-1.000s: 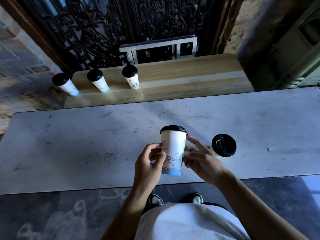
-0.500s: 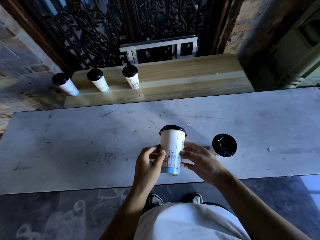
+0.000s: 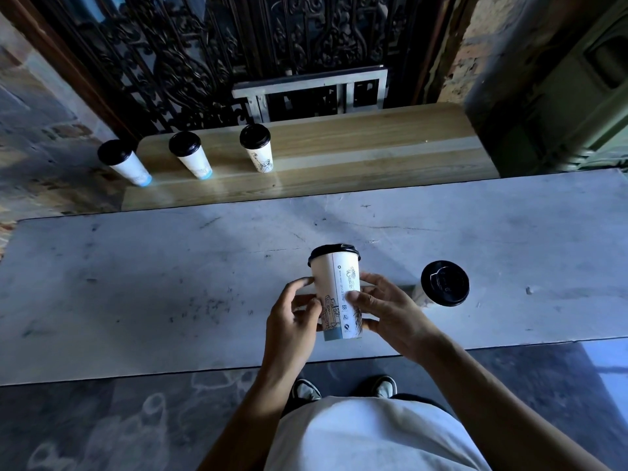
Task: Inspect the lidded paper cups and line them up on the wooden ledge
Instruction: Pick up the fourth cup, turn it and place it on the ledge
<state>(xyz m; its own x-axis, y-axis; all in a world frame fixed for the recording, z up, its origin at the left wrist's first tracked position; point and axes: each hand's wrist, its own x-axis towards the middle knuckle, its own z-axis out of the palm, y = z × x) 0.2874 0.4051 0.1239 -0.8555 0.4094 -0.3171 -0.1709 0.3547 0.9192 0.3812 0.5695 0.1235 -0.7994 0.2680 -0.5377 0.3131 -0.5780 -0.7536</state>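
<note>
Three lidded paper cups already stand in a row along the left part of the wooden ledge (image 3: pixel 339 158): the leftmost cup (image 3: pixel 125 162) right at the ledge's left end, seemingly at or over its corner, the second cup (image 3: pixel 191 154) just to its right, and the third cup (image 3: pixel 257 147) a little further along toward the middle. All three are upright with black lids on, evenly spaced, so that part of the job looks done. The right half of the ledge is bare wood. Nearer the person, above the near edge of the grey tabletop (image 3: pixel 136 283), a fourth cup (image 3: pixel 336 294) is lifted and upright, its printed side and seam facing the camera. The left hand (image 3: pixel 292 321) grips its lower left side with curled fingers, and the right hand (image 3: pixel 387 311) holds the right side, thumb laid across the print. This looks like the inspection step for this cup, with the lid on and seemingly seated. A fifth cup (image 3: pixel 441 285) stands on the tabletop just to the right of the right hand, untouched, only its black lid and a sliver of wall showing. By my reckoning, three are placed, one is under inspection and not yet on the ledge, and one is left to check. The next spot would be right of the third cup.
</note>
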